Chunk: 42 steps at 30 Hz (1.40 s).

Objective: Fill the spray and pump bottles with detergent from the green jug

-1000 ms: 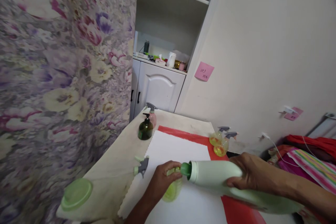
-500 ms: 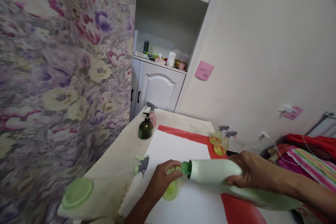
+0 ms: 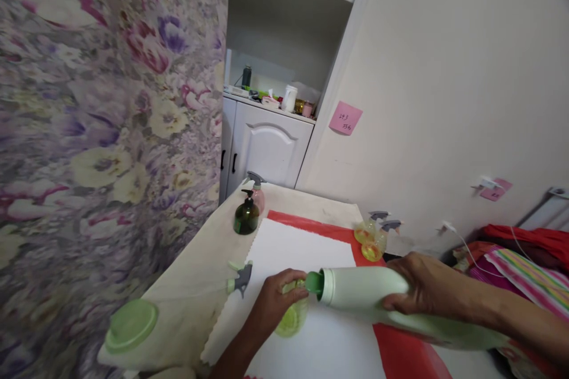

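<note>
Grip of the left hand is closed around a small yellow-green bottle, which is held low over a white sheet; whether it rests on the sheet cannot be told. The right hand is wrapped around the body of a large pale green bottle, which is laid nearly level, and its darker green neck is brought right up to the top of the small bottle. The white sheet is spread over a red mat on the table. Just left of the left hand, a grey spray head is laid at the edge of the sheet. A round green cap is seen at the near left corner of the table. At the far end a dark green pump bottle is stood with a pink spray bottle just behind it, and two yellow spray bottles are placed together at the far right edge. A pink note is stuck on the wall beyond.
</note>
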Available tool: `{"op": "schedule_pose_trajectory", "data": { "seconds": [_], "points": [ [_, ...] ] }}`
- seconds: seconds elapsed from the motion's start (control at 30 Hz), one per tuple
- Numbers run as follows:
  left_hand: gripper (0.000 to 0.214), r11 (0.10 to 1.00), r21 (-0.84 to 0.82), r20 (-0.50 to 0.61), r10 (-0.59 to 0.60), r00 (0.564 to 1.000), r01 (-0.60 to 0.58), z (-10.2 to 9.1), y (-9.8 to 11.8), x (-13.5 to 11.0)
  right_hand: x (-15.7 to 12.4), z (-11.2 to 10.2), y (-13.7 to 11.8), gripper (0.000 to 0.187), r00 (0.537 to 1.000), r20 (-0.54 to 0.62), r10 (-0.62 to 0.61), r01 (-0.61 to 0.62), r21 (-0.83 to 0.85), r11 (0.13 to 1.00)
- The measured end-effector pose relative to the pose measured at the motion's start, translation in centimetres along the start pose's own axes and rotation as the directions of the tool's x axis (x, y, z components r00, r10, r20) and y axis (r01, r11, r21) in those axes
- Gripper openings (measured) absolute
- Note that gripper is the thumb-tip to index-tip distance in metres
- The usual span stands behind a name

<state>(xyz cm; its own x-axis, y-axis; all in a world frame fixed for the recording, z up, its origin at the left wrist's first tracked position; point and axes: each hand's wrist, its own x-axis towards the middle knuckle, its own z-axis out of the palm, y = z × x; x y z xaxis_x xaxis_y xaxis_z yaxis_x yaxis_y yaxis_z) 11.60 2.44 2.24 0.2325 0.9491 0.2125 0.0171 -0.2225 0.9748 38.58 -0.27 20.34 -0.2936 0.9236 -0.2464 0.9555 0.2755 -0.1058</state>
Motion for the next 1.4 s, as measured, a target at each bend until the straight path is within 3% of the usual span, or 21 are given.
{"op": "schedule_pose_trajectory", "data": {
  "seconds": [1.4],
  "points": [
    [0.02, 1.0, 0.013, -0.008, -0.008, 1.0, 0.008, 0.0, -0.4, 0.0, 0.0, -0.4, -0.1, 0.036, 1.0, 0.01, -0.004, 0.004, 0.053, 0.999]
  ]
}}
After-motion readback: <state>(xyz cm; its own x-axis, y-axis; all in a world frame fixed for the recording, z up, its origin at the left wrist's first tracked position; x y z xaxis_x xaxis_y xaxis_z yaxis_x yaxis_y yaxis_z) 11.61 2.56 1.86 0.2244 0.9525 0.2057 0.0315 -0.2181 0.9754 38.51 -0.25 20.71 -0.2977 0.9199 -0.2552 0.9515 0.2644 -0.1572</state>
